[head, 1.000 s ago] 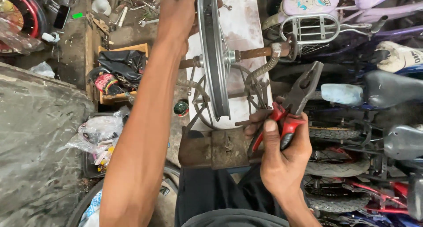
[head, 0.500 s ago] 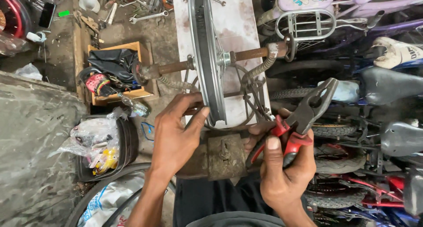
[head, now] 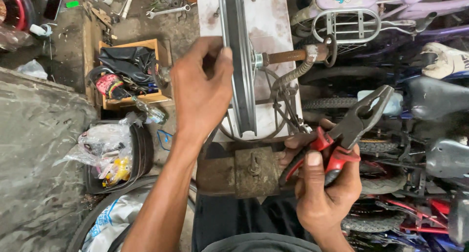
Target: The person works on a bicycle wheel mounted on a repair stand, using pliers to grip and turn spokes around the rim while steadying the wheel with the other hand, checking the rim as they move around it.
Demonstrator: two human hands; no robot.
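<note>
A grey metal wheel rim [head: 238,61] stands on edge in a rusty truing stand [head: 244,171], its axle on a threaded rod [head: 288,56]. My left hand [head: 200,88] grips the rim's left side about halfway up, fingers curled over its edge. My right hand [head: 325,183] holds red-handled pliers [head: 349,130] to the right of the stand, jaws slightly apart and pointing up and right, touching nothing. A white board [head: 266,27] lies behind the rim.
A wooden box [head: 129,71] of black tubes and parts sits left of the stand, with wrenches [head: 166,10] on the floor beyond. Tyres and plastic bags [head: 110,152] lie lower left. Bicycles, saddles and a purple child's bike [head: 391,7] crowd the right side.
My left hand went from the far top of the rim down to its lower edge, then up to its middle. The pliers hand stayed nearly still.
</note>
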